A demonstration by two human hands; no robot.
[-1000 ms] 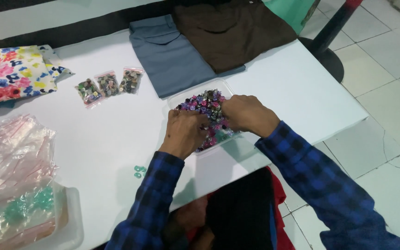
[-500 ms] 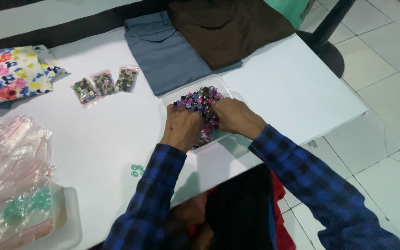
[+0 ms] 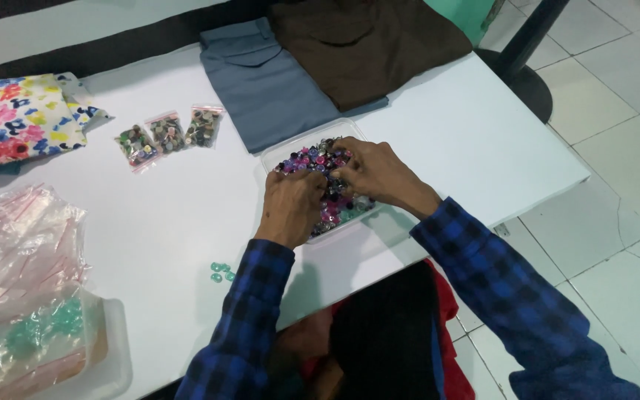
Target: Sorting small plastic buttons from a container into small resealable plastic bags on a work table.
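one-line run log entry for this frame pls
left hand: in clear tray of mixed buttons | right hand: in same tray | nearby: three small button bags, green buttons

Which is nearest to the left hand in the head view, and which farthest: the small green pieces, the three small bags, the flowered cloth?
From the left hand:
1. Small green pieces, just below-left on the table.
2. Three small bags, up-left.
3. Flowered cloth, far left edge.

Clear tray (image 3: 272, 153) w/ mixed-colour buttons (image 3: 312, 159)
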